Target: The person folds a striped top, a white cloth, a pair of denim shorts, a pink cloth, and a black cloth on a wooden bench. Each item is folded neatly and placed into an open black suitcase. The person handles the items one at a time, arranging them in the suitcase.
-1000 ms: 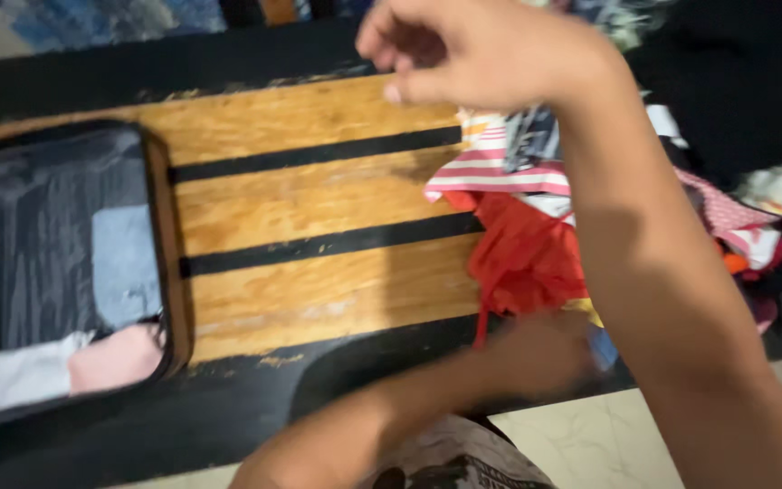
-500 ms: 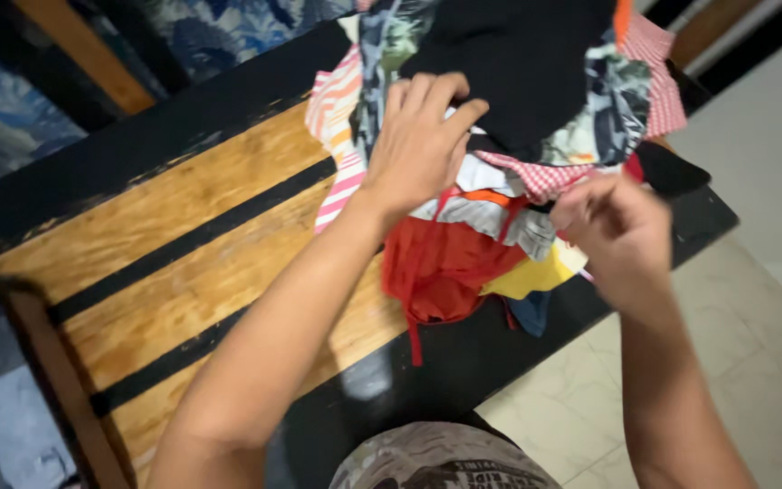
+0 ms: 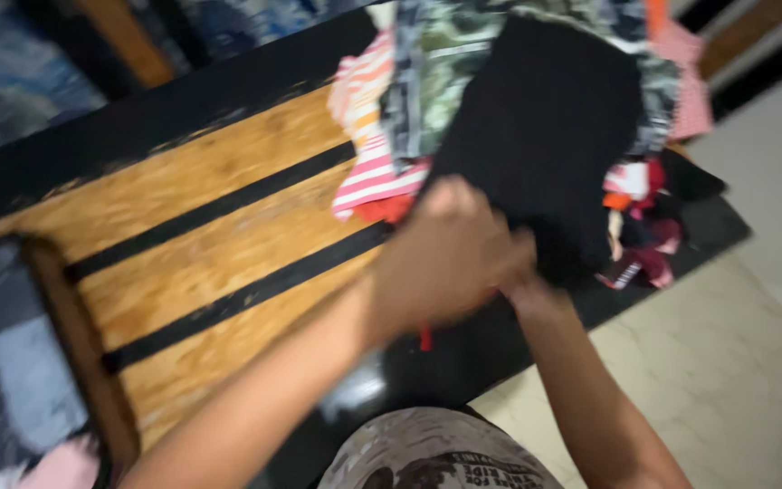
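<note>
Here we close both hands, left point(image 3: 441, 263) over right point(image 3: 525, 288), on the black garment point(image 3: 545, 136) mid-frame; the clothes pile point(image 3: 427, 81) upper right remains unsorted on the desk point(image 3: 201, 235).

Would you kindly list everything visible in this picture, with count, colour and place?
wooden table with black stripes and border: one, tan and black, centre left
pile of mixed clothes: one, many colours, upper right
black cloth: one, atop the pile
pink-and-white striped cloth: one, pile's left edge
dark open case: one, lower left, pale folded cloth inside
pale tiled floor: right
left hand: blurred, at the black cloth
right hand: mostly hidden behind the left
</note>
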